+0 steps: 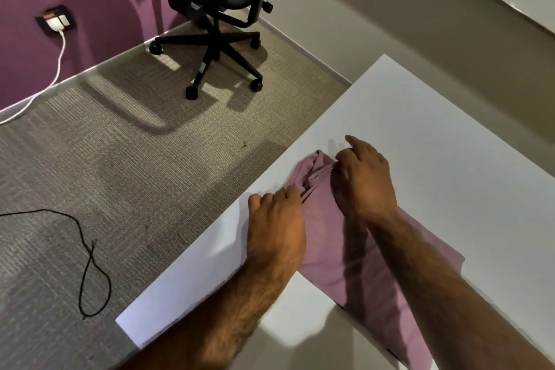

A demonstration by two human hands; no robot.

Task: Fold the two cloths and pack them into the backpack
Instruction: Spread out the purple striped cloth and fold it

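A pink cloth [333, 255] lies stretched along the white table [435, 135], running from near the left edge toward the bottom right. My left hand [276, 225] rests on the cloth's left side near the table edge, its fingers curled and pinching the fabric. My right hand [363, 180] sits at the cloth's far end, fingers gathering a bunched fold there. Only this one cloth shows, and no backpack is in view.
The table's left edge drops to grey carpet [120, 159]. A black office chair [216, 9] stands by the purple wall. A black cable [87, 261] loops on the floor, and a white cable [57, 69] hangs from a wall socket.
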